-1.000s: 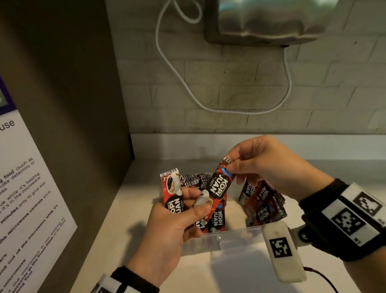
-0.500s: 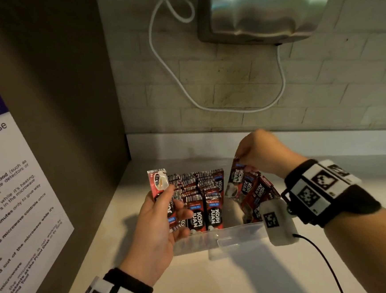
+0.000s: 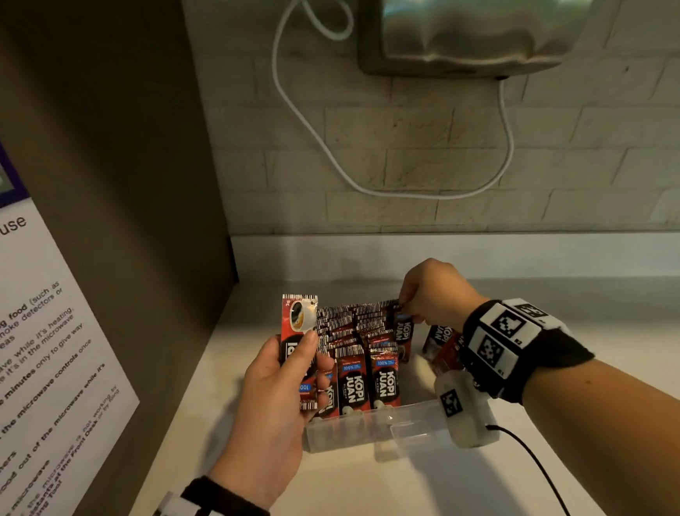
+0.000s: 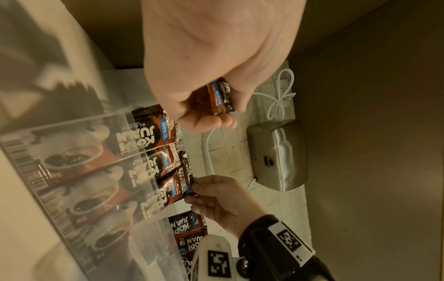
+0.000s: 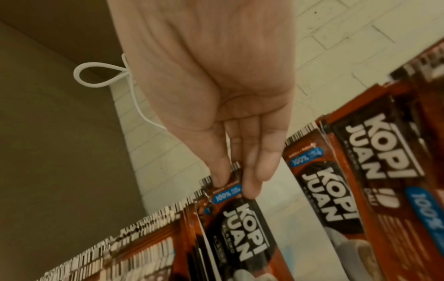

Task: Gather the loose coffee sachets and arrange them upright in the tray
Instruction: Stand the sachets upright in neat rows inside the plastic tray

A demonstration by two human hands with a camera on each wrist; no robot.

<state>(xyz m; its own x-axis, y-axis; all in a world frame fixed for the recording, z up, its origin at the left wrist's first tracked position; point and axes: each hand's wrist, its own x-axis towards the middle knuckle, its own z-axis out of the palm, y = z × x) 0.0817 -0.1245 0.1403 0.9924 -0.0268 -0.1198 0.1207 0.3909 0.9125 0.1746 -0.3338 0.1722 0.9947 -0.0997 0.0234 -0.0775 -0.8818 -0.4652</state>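
Head view: a clear plastic tray is being shown on a pale counter below brick; glossy sachets are being pinched by left hand and right hand.

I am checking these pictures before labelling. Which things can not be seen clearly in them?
- How many sachets the left hand holds: its fingers cover them in the head view and the left wrist view.
- The leaning sachets at the tray's right: the right hand and its wrist band hide most of them in the head view.
- The tray's far wall: the upright sachets hide it.
- The poster text: cut by the left edge.
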